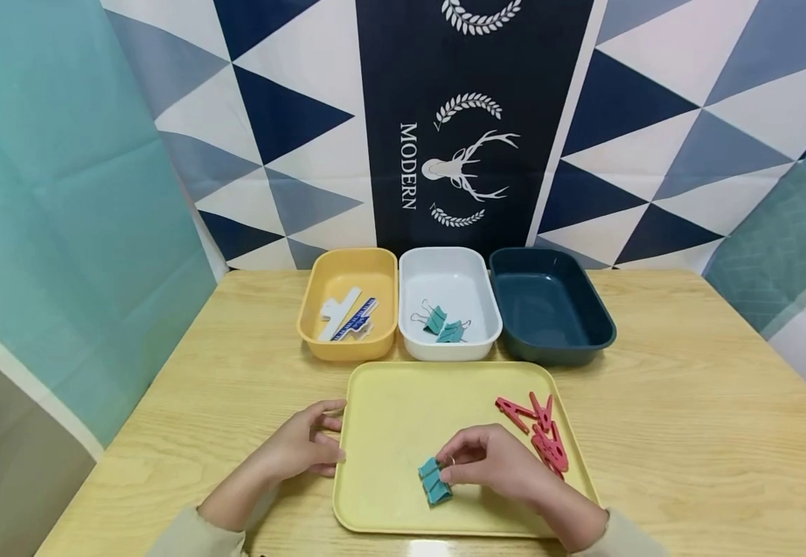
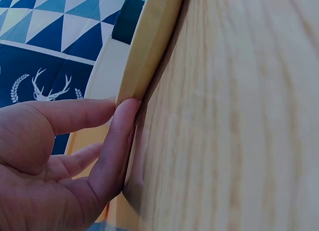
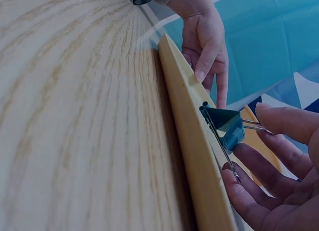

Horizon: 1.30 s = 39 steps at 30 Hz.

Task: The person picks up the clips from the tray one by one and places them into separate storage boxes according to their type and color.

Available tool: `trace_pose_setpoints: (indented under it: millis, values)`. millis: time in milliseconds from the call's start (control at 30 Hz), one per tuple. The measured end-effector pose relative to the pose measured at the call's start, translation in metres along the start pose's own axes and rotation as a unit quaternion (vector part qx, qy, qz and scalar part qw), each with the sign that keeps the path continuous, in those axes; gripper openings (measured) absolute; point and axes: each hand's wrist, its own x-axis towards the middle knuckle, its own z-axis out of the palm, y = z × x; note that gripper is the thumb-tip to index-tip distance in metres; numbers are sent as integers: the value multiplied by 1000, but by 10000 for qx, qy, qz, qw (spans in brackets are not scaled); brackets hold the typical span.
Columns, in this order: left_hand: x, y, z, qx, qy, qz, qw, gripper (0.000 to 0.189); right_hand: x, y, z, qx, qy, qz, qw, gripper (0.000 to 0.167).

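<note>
On the yellow tray, my right hand pinches a teal binder clip by its wire handle, between thumb and finger. From above, the teal clips look like a small pair side by side, low over the tray near its front. My left hand rests against the tray's left rim. Its thumb and fingertips touch the edge, with the fingers loosely extended, as the left wrist view shows at the rim. Several red clothespins lie on the tray's right side, beside my right hand.
Three bins stand in a row behind the tray. The yellow bin holds white and blue clips; the white bin holds teal binder clips. At the right is a dark blue bin. Wooden tabletop surrounds the tray.
</note>
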Motion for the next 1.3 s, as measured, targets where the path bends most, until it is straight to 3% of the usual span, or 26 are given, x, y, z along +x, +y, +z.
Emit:
trace_pose_setpoints:
  millis: [533,867,1300]
  values:
    - [2,2,3,-140,67,-27,9999,74,-2,-4,-7,150,223,54,9996,24]
    - [-1,-1,3,-114,109,-21,9999,75,2,-10,-13,68,846,166,9963,29]
    - [0,1,2,-158,144,-33,9998,74,9,-24,-33,532,1467,-153,9876,32]
